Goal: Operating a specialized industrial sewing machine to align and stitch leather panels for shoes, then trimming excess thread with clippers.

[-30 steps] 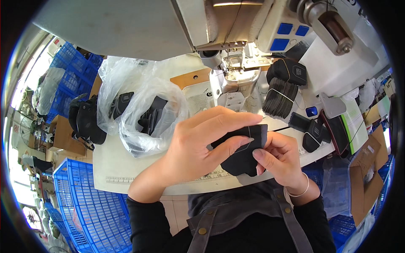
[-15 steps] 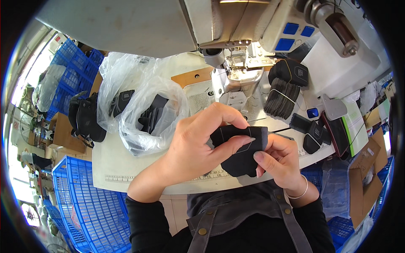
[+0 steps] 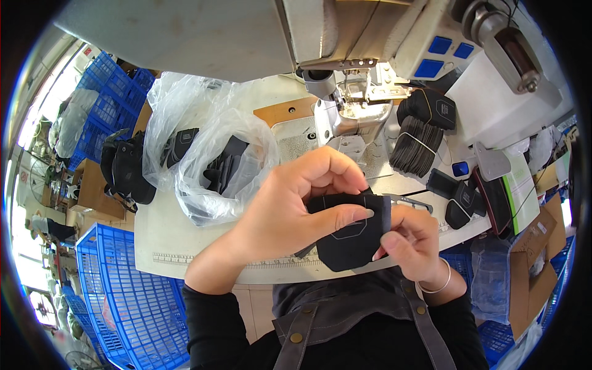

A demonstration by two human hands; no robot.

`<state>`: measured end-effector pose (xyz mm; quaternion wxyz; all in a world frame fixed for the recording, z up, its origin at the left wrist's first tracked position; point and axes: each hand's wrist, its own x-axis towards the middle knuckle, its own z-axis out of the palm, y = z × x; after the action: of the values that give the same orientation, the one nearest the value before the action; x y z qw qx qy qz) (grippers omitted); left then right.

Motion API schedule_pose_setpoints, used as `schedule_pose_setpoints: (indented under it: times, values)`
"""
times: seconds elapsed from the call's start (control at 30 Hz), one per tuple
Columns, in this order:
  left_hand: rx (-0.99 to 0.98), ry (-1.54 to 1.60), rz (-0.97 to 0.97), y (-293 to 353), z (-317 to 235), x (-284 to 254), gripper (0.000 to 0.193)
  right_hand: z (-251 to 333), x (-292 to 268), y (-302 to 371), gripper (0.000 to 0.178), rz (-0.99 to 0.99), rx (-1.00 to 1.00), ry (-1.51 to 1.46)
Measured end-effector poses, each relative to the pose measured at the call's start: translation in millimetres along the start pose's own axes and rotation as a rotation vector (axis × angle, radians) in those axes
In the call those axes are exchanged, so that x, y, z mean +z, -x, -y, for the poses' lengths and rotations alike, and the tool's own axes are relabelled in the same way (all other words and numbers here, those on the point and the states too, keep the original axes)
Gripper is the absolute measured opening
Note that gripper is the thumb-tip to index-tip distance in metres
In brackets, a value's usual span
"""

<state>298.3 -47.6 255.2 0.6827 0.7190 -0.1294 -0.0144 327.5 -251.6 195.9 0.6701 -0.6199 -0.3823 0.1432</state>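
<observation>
Over the table's front edge I hold a small black fabric piece with pale stitched lines and a lighter strip along its right edge. My left hand pinches its upper part, thumb on the front face and fingers behind. At its right edge, my right hand grips the strip between thumb and fingers. Behind the hands stands a sewing machine, its needle area lit. A grey metal tool, partly hidden, lies just beyond my right hand.
Clear plastic bags with black pieces lie left on the table. Banded stacks of black pieces sit right of the machine. A blue crate stands at lower left, a cardboard box at right. Black bundles hang by the table's left edge.
The black piece has tipped to show more of its front face and hangs slightly lower. My right hand has slid down a little along its right edge.
</observation>
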Motion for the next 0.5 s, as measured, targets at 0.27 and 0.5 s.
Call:
schedule_pose_setpoints:
  times: [0.27, 0.5]
  values:
    - [0.267, -0.225, 0.117, -1.5, 2.2, 0.7, 0.024, 9.7, 0.5, -5.7, 0.016, -0.114, 0.088, -0.276]
    - [0.233, -0.170, 0.016, -4.2, 8.7, -1.8, 0.015, 15.7, -0.8, -9.8, 0.009, -0.191, -0.077, 0.216]
